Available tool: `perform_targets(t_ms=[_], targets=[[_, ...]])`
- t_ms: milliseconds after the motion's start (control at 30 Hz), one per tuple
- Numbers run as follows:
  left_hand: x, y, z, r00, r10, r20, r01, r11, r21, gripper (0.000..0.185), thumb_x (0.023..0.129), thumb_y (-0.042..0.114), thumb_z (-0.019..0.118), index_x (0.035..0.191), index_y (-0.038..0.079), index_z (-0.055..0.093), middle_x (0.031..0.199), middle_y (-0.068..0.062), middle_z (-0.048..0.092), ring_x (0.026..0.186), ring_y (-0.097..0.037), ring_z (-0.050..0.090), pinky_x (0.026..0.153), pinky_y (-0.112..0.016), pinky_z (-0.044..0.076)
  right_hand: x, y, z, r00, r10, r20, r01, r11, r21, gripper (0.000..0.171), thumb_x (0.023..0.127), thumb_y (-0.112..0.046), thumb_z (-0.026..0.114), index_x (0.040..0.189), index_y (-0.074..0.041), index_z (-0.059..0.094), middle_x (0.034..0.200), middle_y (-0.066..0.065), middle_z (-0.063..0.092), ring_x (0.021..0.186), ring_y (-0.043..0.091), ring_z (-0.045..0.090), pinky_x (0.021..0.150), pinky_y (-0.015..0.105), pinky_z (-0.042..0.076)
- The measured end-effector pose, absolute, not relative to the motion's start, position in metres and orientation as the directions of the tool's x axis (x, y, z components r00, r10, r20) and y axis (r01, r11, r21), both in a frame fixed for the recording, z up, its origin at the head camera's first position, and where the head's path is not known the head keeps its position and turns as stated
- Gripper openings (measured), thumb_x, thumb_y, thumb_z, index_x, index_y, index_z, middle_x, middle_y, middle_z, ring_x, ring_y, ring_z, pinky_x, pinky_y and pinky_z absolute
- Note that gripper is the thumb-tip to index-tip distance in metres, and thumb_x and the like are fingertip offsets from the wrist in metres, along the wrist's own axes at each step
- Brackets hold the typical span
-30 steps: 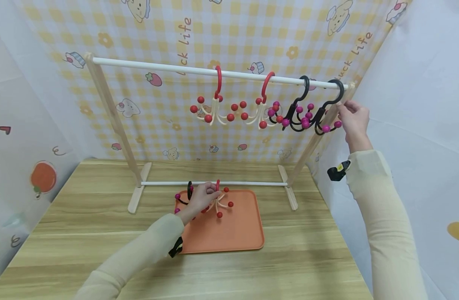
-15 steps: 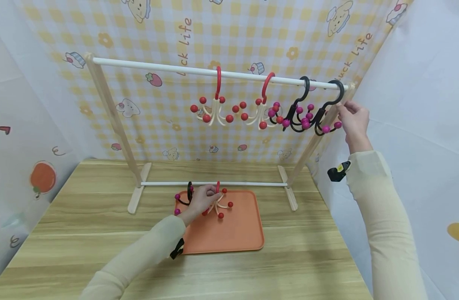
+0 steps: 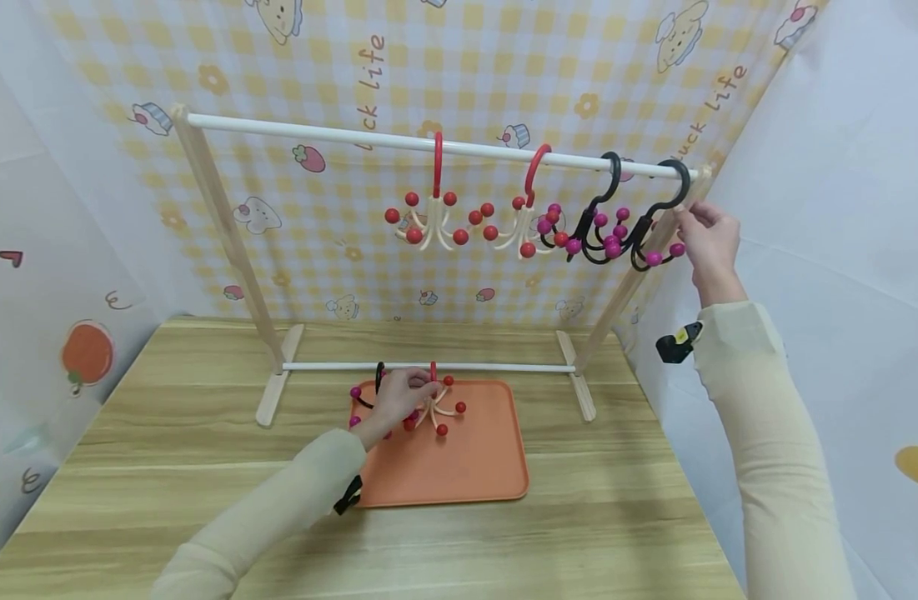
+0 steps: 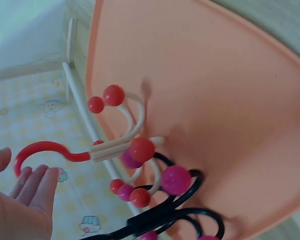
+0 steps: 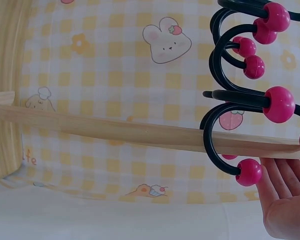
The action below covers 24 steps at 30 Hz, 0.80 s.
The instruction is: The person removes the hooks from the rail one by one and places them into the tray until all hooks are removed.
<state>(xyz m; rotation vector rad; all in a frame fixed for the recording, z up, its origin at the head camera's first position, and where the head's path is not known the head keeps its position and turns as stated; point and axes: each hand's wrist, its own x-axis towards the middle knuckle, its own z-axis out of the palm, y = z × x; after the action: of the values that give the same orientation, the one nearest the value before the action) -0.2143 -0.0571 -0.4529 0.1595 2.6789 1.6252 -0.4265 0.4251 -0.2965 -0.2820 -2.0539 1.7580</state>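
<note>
My left hand (image 3: 400,400) pinches the red hook (image 4: 45,146) of a cream claw hanger (image 4: 110,150) with red ball tips. That hanger is upright over the orange tray (image 3: 466,467). Beside it on the tray is a black claw hanger (image 4: 155,217) with magenta balls, partly hidden by the hand in the head view. High on the right, my right hand (image 3: 712,246) holds the rack's wooden post (image 5: 140,134), thumb on one side and fingers on the other. Close to those fingers hangs a black hanger (image 3: 641,229) with magenta balls.
From the white top rail (image 3: 316,132) hang two cream hangers, the left one (image 3: 438,221) and the right one (image 3: 528,221), plus another black hanger (image 3: 588,221). A lower white bar (image 3: 331,367) runs behind the tray. The wood-grain table (image 3: 594,517) carries the rack's feet.
My left hand and the red hook have shifted very slightly to the left. The left cream hanger on the rail has turned a little. My right hand stays at the post.
</note>
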Motion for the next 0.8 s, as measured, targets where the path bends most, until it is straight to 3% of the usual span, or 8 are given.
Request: perform_targets(t_ms=[133,200,267,367,567,800], targets=[[-0.215,-0.062,-0.444,-0.993,0.094,0.068,0.104,0.471,0.876,0.016,0.081,0.018,0.064,0.088,0.003,0.064,0.083,-0.006,0.065,0.082,-0.021,0.061,0.067,-0.032,0.049,-0.405,0.408,-0.282,-0.901,0.408,0.149,-0.089,0.162,-0.983,0.05,0.071,-0.039,0.07,0.115,-0.02,0.059,0.115,-0.001,0.056,0.104,0.014,0.05,0.083,0.019,0.042],[-0.216,-0.065,-0.438,-0.991,0.108,0.084,0.124,0.457,0.881,0.017,0.081,0.017,0.064,0.088,0.002,0.064,0.084,-0.008,0.065,0.082,-0.022,0.061,0.069,-0.033,0.05,-0.4,0.405,-0.28,-0.901,0.407,0.147,-0.085,0.168,-0.982,0.05,0.07,-0.039,0.07,0.115,-0.02,0.059,0.115,-0.001,0.056,0.104,0.014,0.05,0.083,0.019,0.042],[-0.218,-0.069,-0.429,-0.988,0.122,0.091,0.136,0.45,0.883,0.019,0.082,0.018,0.064,0.091,0.001,0.063,0.087,-0.01,0.065,0.084,-0.023,0.061,0.07,-0.033,0.049,-0.424,0.426,-0.295,-0.899,0.405,0.169,-0.108,0.17,-0.98,0.051,0.068,-0.041,0.071,0.114,-0.022,0.059,0.115,-0.001,0.057,0.105,0.015,0.05,0.087,0.023,0.041],[-0.22,-0.077,-0.413,-0.983,0.153,0.102,0.159,0.423,0.892,0.025,0.083,0.018,0.063,0.098,-0.002,0.06,0.093,-0.014,0.063,0.088,-0.025,0.06,0.075,-0.033,0.049,-0.432,0.434,-0.301,-0.895,0.406,0.184,-0.118,0.182,-0.976,0.053,0.067,-0.043,0.071,0.114,-0.022,0.059,0.116,-0.001,0.056,0.105,0.015,0.05,0.092,0.029,0.037],[-0.227,-0.098,-0.378,-0.979,0.176,0.104,0.167,0.395,0.903,0.033,0.084,0.024,0.06,0.107,-0.001,0.056,0.103,-0.014,0.06,0.097,-0.026,0.055,0.084,-0.035,0.044,-0.403,0.409,-0.281,-0.902,0.415,0.121,-0.072,0.133,-0.988,0.051,0.069,-0.039,0.072,0.116,-0.021,0.058,0.116,-0.001,0.056,0.104,0.012,0.051,0.077,0.015,0.044],[-0.232,-0.12,-0.343,-0.969,0.156,0.194,0.242,0.411,0.879,0.034,0.084,0.022,0.06,0.108,-0.002,0.056,0.106,-0.017,0.059,0.096,-0.027,0.056,0.083,-0.035,0.044,-0.398,0.403,-0.278,-0.898,0.424,0.116,-0.061,0.141,-0.988,0.048,0.071,-0.037,0.071,0.115,-0.021,0.059,0.115,-0.002,0.057,0.102,0.012,0.052,0.076,0.015,0.044]])
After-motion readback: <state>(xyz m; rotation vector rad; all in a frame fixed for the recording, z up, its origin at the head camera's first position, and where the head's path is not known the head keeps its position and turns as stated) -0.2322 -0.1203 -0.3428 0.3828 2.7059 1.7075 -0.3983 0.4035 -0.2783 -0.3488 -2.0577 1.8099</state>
